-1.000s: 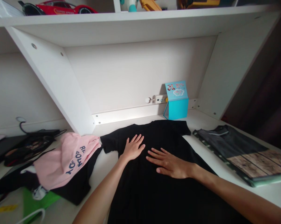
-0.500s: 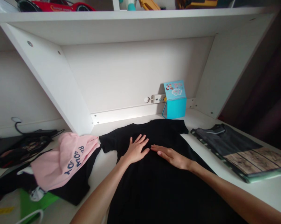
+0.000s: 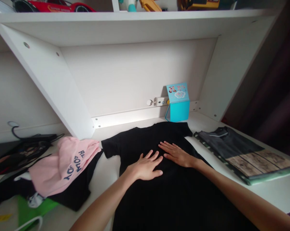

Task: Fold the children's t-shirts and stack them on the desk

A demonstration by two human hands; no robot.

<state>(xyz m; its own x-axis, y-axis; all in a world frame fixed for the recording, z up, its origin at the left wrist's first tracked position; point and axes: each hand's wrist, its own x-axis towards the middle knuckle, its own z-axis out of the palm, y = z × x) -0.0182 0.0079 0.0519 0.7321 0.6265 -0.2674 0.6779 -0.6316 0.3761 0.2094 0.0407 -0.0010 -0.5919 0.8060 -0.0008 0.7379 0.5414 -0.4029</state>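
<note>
A black T-shirt (image 3: 140, 138) lies spread on the white desk, its collar toward the back wall and its lower part running out of view at the bottom. My left hand (image 3: 147, 166) rests flat on the shirt's chest, fingers spread, holding nothing. Just beyond it and to the right, my right hand (image 3: 177, 154) also lies palm down on the cloth with its fingers stretched out. The two hands are close but apart.
Folded shirts (image 3: 246, 157) are stacked at the right. On the left lie a crumpled pink garment (image 3: 60, 163), dark clothes and a green item (image 3: 34, 208). A blue desk calendar (image 3: 180, 109) stands behind the shirt by a power strip (image 3: 161, 101). A shelf (image 3: 135, 27) overhangs the desk.
My left hand has slid toward me and slightly right over the shirt. My right hand has moved a little farther from me and its fingers have spread. The view has shifted slightly.
</note>
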